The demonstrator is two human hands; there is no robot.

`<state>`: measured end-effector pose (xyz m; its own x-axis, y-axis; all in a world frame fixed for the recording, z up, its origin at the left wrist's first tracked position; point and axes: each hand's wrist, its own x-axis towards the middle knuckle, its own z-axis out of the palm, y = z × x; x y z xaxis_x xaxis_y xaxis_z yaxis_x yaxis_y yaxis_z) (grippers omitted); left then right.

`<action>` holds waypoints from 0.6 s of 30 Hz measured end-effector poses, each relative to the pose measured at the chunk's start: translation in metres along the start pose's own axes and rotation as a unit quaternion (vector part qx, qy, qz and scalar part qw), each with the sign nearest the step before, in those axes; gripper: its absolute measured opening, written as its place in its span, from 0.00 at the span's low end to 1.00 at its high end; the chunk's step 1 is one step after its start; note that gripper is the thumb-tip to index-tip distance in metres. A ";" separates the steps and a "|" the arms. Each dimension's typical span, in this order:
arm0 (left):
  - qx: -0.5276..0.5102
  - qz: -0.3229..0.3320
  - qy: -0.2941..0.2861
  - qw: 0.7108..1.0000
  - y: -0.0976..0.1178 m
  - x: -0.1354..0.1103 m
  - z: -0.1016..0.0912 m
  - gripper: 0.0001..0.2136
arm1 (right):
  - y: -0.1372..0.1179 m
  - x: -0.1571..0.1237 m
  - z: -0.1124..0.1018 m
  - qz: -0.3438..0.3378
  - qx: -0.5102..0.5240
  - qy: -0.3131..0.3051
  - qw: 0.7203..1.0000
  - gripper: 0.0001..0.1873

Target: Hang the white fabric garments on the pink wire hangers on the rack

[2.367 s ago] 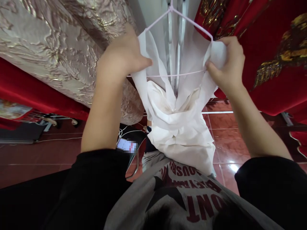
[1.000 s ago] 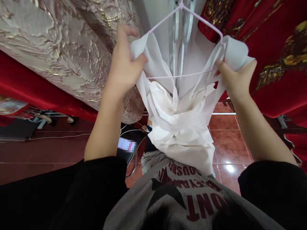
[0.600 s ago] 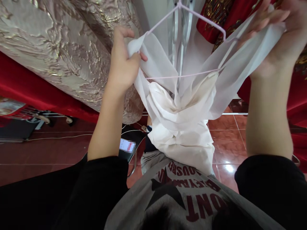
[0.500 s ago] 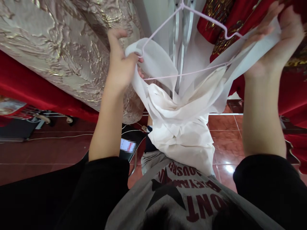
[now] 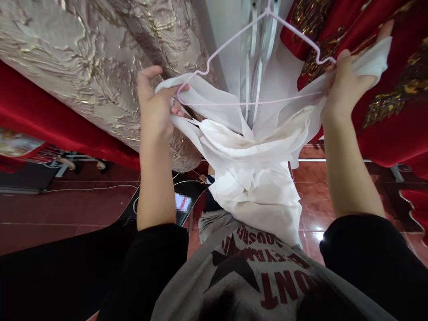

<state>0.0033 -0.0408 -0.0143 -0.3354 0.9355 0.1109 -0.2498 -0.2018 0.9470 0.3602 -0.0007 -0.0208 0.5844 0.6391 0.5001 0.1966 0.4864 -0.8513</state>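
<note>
Fabric (image 5: 83, 67) with a raised gold pattern hangs on the person's left, red cloth (image 5: 377, 133) with gold ornament on the right. Between them, the white garment (image 5: 250, 196) reaches from the person's grey shirt (image 5: 230, 263) up to both hands, its top spread around a pink hanger (image 5: 267, 12). The right hand (image 5: 349, 89) appears to press white cloth between thumb and curled fingers at one hanger end, a finger jutting up. At the other end, the left hand (image 5: 152, 102) has its forefinger spread away; whether thumb and lower fingers pinch cloth or only bracket the hanger, I cannot tell.

Uneven pulling could strain the thin cloth, and a hanger end might snag it; should a hold slacken, that side could drop away. The hanger's hook is cut off above, and the phone (image 5: 183, 202) has a partly pixelated screen.
</note>
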 end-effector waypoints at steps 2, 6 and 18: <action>-0.114 -0.059 0.039 0.991 -0.009 0.005 -0.016 0.13 | 0.003 -0.002 -0.006 -0.027 -0.008 -0.011 1.000 0.36; -0.257 -0.181 0.083 0.946 -0.050 0.000 -0.045 0.14 | 0.001 -0.014 -0.014 -0.023 -0.020 -0.039 0.999 0.36; -0.287 -0.218 0.018 0.933 -0.112 -0.077 -0.025 0.12 | 0.051 -0.062 -0.042 0.117 -0.003 0.129 0.985 0.25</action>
<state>0.0341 -0.0979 -0.1369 -0.1164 0.9568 -0.2664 -0.8116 0.0630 0.5808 0.3673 -0.0409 -0.1024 0.7941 0.5608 0.2345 0.0370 0.3405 -0.9395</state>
